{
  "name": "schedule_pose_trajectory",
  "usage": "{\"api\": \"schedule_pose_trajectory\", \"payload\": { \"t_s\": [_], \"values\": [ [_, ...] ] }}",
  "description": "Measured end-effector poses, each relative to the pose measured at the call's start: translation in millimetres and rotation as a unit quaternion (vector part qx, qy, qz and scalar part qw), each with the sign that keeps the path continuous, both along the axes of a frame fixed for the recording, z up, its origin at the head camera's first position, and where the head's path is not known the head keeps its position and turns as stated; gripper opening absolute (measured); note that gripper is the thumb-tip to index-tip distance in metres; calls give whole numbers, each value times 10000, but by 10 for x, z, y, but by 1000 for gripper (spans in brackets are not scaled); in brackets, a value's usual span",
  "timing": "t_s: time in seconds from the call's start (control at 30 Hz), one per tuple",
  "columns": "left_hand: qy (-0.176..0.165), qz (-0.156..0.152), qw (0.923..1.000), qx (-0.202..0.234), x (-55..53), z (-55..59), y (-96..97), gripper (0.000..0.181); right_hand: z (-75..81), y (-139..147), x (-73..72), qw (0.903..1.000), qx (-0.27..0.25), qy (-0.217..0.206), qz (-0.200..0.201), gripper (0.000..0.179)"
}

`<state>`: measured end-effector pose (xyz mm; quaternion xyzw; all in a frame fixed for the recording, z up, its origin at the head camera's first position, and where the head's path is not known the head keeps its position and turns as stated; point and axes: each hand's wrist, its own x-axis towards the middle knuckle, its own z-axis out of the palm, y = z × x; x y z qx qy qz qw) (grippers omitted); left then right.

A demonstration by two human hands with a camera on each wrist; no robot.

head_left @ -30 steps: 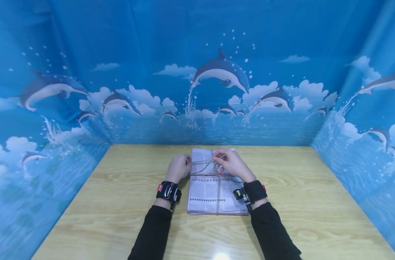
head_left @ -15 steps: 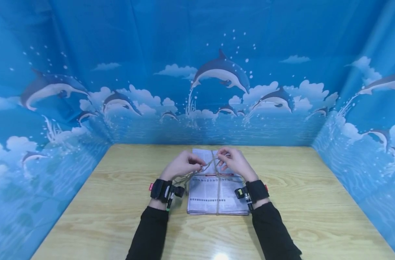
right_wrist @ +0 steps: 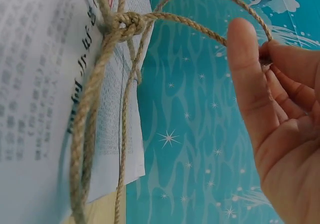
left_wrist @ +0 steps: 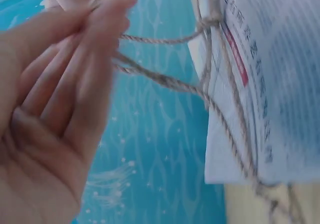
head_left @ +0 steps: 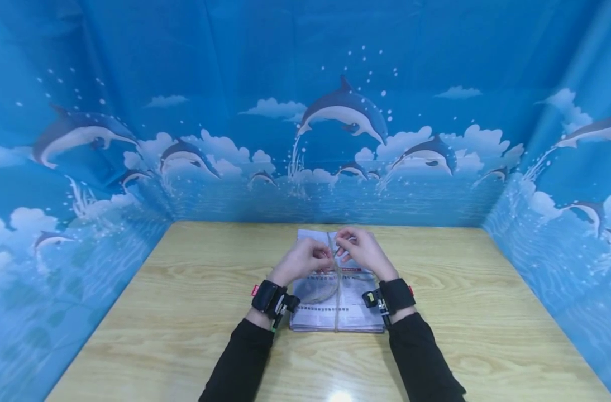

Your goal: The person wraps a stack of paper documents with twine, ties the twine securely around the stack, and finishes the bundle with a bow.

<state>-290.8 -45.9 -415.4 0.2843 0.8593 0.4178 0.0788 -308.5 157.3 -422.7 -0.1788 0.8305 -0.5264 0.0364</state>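
A stack of folded newspapers lies on the table, bound lengthwise and crosswise with jute twine that meets in a knot on top. Above the stack's far half, my right hand pinches a raised loop of that twine between thumb and fingers; the right wrist view shows the loop running back to the knot. Close by on the left, my left hand pinches another stretch of twine at its fingertips, blurred in the left wrist view. Slack strands trail from the left hand across the papers. The hands nearly meet.
The wooden table extends around the stack on all sides. Behind it and at both sides hangs a blue curtain printed with dolphins. Each wrist wears a black strap with a small camera.
My left hand first gripped strands at the stack's left edge, then moved right, in over the papers towards the right hand. My right hand shifted slightly and keeps its pinch on the twine.
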Motion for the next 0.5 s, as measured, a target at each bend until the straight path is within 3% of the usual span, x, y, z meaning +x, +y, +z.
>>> {"api": "schedule_pose_trajectory", "payload": {
  "t_s": [0.1,0.17,0.27,0.4,0.5],
  "values": [
    [551,451,9971,-280,4,18,6,17,9,4,3,10000,43,79,-14,26],
    [711,528,9945,-563,7,10,8,18,10,4,3,9999,29,96,-9,24],
    [557,207,9953,-764,4,-37,32,14,9,-1,7,10000,15,91,22,21],
    [32,-428,9939,-1013,5,-116,60,11,-4,-11,3,9999,-22,103,82,21],
    [-227,-342,9926,-1143,-3,-140,25,17,-17,-13,-3,9998,-18,125,138,22]
  ]
}}
